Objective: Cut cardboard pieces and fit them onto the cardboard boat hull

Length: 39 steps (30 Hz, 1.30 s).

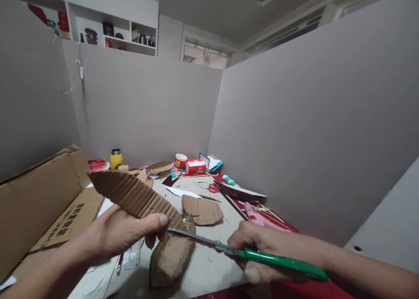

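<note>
Pinched between the thumb and fingers of my left hand (131,231) is a leaf-shaped piece of corrugated cardboard (134,194), raised above the table. My right hand (258,246) grips a pair of scissors (281,262) with green handles. Their blades point left and reach the lower right end of the cardboard, close to my left thumb. Whether the blades are parted there I cannot make out. Below lies an oval cardboard piece (172,255) with dark ragged edges. Another cut cardboard piece (203,209) rests just behind it.
A large cardboard box (42,207) stands at the left. Toward the back are a yellow bottle (116,159), a paper cup (180,160) and a red tissue pack (195,166). Red-handled scissors (214,187) and pink material (258,216) lie at the right. Grey partitions (147,102) surround the table.
</note>
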Motion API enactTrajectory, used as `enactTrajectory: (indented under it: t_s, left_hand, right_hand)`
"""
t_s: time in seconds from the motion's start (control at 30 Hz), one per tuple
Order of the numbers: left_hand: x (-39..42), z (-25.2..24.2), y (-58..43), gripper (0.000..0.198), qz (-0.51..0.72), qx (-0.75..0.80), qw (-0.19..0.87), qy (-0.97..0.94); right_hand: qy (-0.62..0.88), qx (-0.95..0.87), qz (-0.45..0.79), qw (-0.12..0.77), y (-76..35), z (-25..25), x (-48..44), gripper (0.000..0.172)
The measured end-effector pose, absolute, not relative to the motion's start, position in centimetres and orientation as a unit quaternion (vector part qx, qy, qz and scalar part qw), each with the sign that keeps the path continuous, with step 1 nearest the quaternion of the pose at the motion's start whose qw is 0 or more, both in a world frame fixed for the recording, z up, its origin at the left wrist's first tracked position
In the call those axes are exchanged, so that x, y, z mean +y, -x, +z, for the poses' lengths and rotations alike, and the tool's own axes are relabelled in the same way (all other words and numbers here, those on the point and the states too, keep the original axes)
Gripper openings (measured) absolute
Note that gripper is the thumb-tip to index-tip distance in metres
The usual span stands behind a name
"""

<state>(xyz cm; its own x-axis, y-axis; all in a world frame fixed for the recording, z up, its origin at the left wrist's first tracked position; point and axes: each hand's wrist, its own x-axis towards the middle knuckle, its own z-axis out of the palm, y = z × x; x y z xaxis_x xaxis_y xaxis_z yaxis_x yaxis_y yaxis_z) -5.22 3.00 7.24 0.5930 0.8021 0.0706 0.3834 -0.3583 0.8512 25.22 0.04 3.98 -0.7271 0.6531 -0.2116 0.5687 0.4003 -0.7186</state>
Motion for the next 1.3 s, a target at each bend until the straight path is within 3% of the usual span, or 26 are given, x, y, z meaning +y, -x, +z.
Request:
enactTrajectory:
  t_s: [0.37,1.3]
  left_hand:
    - [3.4,6.7,5.4,0.032,0.225,0.356,0.432,-0.797]
    - [3.6,5.9,4.9,0.037,0.171,0.337,0.447,-0.811]
  right_hand:
    - [0.389,-0.826,0.405,0.046,-25.9,3.7,0.6,0.051]
    - [0.358,-0.828,0.431,0.014,-25.3,4.7,0.5,0.062]
